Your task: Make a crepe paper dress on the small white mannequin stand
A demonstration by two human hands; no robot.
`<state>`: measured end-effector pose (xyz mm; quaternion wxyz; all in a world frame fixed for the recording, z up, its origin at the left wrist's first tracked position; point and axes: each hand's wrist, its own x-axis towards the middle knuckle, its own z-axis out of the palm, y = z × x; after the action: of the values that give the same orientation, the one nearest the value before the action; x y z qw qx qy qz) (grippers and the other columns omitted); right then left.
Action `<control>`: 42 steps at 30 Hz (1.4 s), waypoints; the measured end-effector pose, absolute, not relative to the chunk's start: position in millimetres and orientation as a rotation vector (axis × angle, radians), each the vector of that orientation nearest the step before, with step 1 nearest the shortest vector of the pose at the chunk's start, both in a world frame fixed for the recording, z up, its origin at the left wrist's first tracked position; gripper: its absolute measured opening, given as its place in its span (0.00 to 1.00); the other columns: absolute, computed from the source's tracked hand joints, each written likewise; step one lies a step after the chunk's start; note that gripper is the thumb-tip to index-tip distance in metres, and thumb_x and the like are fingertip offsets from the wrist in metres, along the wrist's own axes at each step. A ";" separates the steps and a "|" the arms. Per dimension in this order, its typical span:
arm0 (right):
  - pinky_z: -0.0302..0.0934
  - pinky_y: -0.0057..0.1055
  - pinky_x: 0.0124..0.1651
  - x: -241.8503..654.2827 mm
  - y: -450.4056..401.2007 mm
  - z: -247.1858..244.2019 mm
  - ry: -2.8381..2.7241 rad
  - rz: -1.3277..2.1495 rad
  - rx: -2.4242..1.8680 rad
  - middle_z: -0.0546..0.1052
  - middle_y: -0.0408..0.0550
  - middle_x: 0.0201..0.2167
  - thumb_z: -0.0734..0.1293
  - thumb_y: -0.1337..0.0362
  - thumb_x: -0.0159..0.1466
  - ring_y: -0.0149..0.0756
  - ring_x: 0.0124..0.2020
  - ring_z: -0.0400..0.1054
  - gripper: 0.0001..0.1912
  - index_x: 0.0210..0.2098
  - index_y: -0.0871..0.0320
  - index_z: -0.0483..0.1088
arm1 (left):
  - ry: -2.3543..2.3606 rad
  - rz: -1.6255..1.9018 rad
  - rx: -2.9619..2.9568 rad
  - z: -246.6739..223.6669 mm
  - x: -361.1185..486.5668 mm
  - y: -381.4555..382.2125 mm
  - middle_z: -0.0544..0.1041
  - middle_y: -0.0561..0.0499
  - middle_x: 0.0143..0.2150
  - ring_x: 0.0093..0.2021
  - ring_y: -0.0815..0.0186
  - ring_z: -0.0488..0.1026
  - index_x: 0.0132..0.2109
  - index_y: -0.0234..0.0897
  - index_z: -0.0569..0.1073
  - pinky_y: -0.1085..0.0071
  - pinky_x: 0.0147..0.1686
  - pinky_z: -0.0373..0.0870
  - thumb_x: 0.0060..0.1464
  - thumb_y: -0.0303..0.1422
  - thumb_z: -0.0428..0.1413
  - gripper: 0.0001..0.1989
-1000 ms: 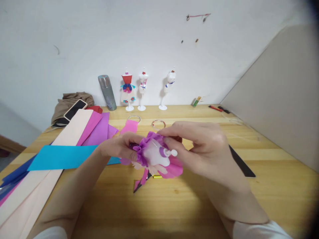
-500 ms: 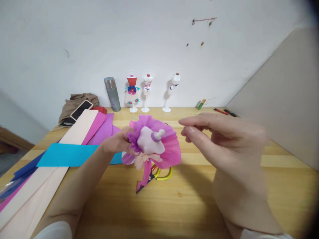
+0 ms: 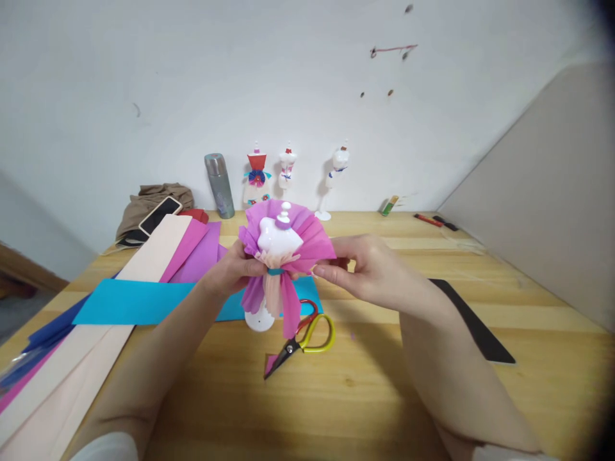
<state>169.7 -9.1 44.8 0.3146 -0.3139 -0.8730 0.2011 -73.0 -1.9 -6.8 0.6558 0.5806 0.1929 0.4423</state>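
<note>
A small white dress form (image 3: pixel 277 238) stands upright in the middle, wrapped in a pleated purple and pink crepe paper dress (image 3: pixel 312 240). A blue band (image 3: pixel 275 271) ties the paper at the waist, with pale peach paper beneath it. My left hand (image 3: pixel 240 266) is closed around the figure's left side, its thumb near the waist. On the other side my right hand (image 3: pixel 355 264) pinches the edge of the pink paper; its fingertips are partly hidden behind it. Scissors (image 3: pixel 307 339) with red and yellow handles lie just in front, over a pink paper scrap (image 3: pixel 270 363).
Crepe paper strips (image 3: pixel 96 358) and a blue strip (image 3: pixel 134 301) cover the left side. Behind stand a flask (image 3: pixel 220 186) and several dressed forms (image 3: pixel 257 176). A phone (image 3: pixel 161 214) rests on brown cloth (image 3: pixel 132 214). A black flat object (image 3: pixel 475 323) lies right, partly behind my forearm.
My right hand has moved left and taken hold of the dress's pink edge. The dress form has tipped from leaning toward me to upright, showing the blue waist band.
</note>
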 end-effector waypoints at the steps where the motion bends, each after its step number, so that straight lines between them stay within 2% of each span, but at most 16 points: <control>1: 0.58 0.27 0.26 169.9 -10.2 46.5 -2.315 0.551 -0.823 0.73 0.41 0.20 0.67 0.59 0.67 0.29 0.22 0.63 0.14 0.28 0.58 0.76 | 0.441 1.012 1.304 -7.4 -73.9 -1.2 0.82 0.47 0.29 0.30 0.59 0.81 0.37 0.33 0.80 0.67 0.35 0.77 0.40 0.45 0.73 0.22; 6: 0.62 0.27 0.29 170.1 -16.8 54.6 -2.192 0.634 -0.790 0.76 0.42 0.25 0.68 0.58 0.65 0.30 0.26 0.67 0.10 0.32 0.57 0.76 | 0.455 1.053 1.295 -12.4 -77.2 2.9 0.83 0.51 0.31 0.29 0.63 0.80 0.37 0.36 0.80 0.71 0.33 0.76 0.40 0.42 0.74 0.20; 10: 0.63 0.27 0.28 168.2 -22.8 54.9 -2.128 0.652 -0.762 0.76 0.41 0.23 0.70 0.57 0.64 0.29 0.24 0.67 0.10 0.32 0.56 0.77 | 0.463 1.116 1.296 -14.8 -75.6 3.8 0.83 0.52 0.31 0.31 0.64 0.80 0.37 0.38 0.80 0.72 0.34 0.77 0.38 0.40 0.75 0.19; 14: 0.62 0.28 0.29 167.6 -28.5 52.4 -2.052 0.569 -0.783 0.76 0.41 0.23 0.67 0.63 0.66 0.30 0.25 0.68 0.10 0.29 0.55 0.77 | 0.507 1.075 1.327 -13.4 -73.6 1.4 0.81 0.51 0.27 0.28 0.63 0.79 0.37 0.35 0.81 0.70 0.32 0.77 0.37 0.42 0.75 0.22; 16: 0.62 0.28 0.29 167.7 -30.7 51.4 -2.026 0.496 -0.771 0.76 0.42 0.24 0.66 0.65 0.67 0.31 0.26 0.69 0.11 0.28 0.55 0.75 | 0.560 1.065 1.346 -11.3 -73.8 -0.3 0.80 0.51 0.28 0.29 0.64 0.79 0.36 0.34 0.81 0.70 0.34 0.78 0.36 0.40 0.76 0.21; 20: 0.62 0.29 0.30 166.9 -33.2 49.9 -2.011 0.350 -0.743 0.75 0.42 0.23 0.65 0.66 0.67 0.31 0.25 0.67 0.11 0.27 0.54 0.72 | 0.628 1.053 1.381 -8.5 -75.0 -2.9 0.80 0.52 0.28 0.30 0.67 0.77 0.32 0.35 0.81 0.74 0.33 0.76 0.37 0.37 0.76 0.17; 25: 0.63 0.31 0.30 166.1 -34.1 47.3 -1.999 0.286 -0.766 0.76 0.42 0.24 0.67 0.65 0.67 0.32 0.26 0.69 0.09 0.29 0.53 0.72 | 0.661 1.047 1.425 -9.9 -76.5 -3.6 0.80 0.51 0.30 0.31 0.66 0.76 0.33 0.35 0.82 0.73 0.33 0.76 0.36 0.39 0.76 0.18; 27: 0.64 0.31 0.31 166.6 -34.2 45.8 -1.975 0.289 -0.767 0.77 0.42 0.26 0.67 0.66 0.66 0.33 0.28 0.70 0.07 0.31 0.53 0.74 | 0.668 1.026 1.443 -10.4 -77.6 -3.3 0.79 0.52 0.29 0.30 0.67 0.75 0.32 0.35 0.81 0.74 0.32 0.75 0.38 0.40 0.75 0.17; 29: 0.65 0.30 0.32 167.4 -34.3 44.8 -1.961 0.298 -0.749 0.79 0.42 0.28 0.67 0.66 0.66 0.33 0.29 0.72 0.04 0.38 0.52 0.76 | 0.671 1.011 1.462 -10.5 -78.7 -2.8 0.78 0.53 0.27 0.29 0.68 0.74 0.31 0.35 0.81 0.74 0.32 0.74 0.38 0.39 0.75 0.16; 32: 0.66 0.30 0.32 168.1 -34.8 45.3 -1.989 0.313 -0.736 0.81 0.41 0.32 0.66 0.67 0.66 0.32 0.30 0.72 0.11 0.46 0.51 0.77 | 0.655 1.007 1.462 -10.5 -78.9 -2.3 0.77 0.52 0.27 0.30 0.68 0.74 0.31 0.35 0.80 0.73 0.33 0.74 0.39 0.39 0.75 0.16; 37: 0.64 0.29 0.32 168.4 -36.0 47.7 -2.016 0.324 -0.744 0.80 0.42 0.28 0.67 0.68 0.66 0.31 0.28 0.71 0.08 0.32 0.55 0.77 | 0.620 1.026 1.429 -12.1 -73.8 -1.9 0.79 0.50 0.29 0.31 0.67 0.76 0.33 0.34 0.81 0.72 0.34 0.74 0.41 0.40 0.74 0.17; 42: 0.65 0.31 0.33 165.7 -37.9 46.9 -1.988 0.280 -0.739 0.80 0.42 0.28 0.66 0.67 0.67 0.33 0.28 0.72 0.08 0.33 0.53 0.77 | 0.624 1.034 1.444 -13.2 -71.7 -1.3 0.79 0.50 0.29 0.30 0.66 0.76 0.35 0.34 0.81 0.72 0.32 0.73 0.42 0.40 0.74 0.17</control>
<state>165.7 -37.9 46.9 0.4804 -0.3028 -0.8151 0.1148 -71.7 -1.3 -13.2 0.5889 0.6199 0.2679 0.4440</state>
